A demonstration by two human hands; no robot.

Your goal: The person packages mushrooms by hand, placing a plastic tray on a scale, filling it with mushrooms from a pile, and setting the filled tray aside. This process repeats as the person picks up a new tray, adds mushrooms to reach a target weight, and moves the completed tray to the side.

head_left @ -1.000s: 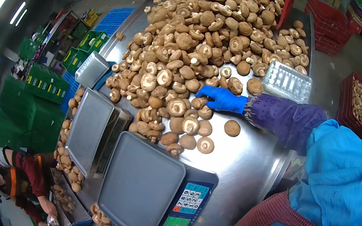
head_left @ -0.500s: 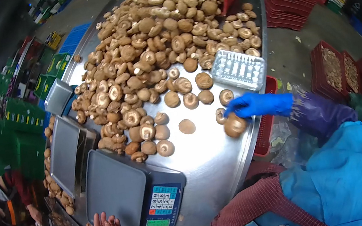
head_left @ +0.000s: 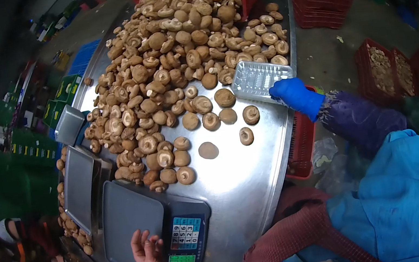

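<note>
Two hands are in view. Our right hand (head_left: pixel 296 94), in a blue glove, sits at the right edge of the steel worktop (head_left: pixel 239 181), its grip curled against the near right corner of the clear plastic tray (head_left: pixel 258 77); whether the fingers actually pinch the rim we cannot tell, since the glove hides them. Our bare left hand (head_left: pixel 149 250) lies near the bottom, fingers spread over the grey pan of the weighing scale (head_left: pixel 151 228), holding nothing.

Going outward from the tray, a few loose mushrooms (head_left: pixel 225 112) lie just to its left, and the big heap of mushrooms (head_left: pixel 179 42) fills the far half of the worktop, touching the tray's far side. A red crate (head_left: pixel 302 143) hangs below the right edge.

We judge the tray light and slippery, and it sits close to the edge: a careless tug could flip it off toward the crate, or drag heap mushrooms along and send them rolling over the rim.
</note>
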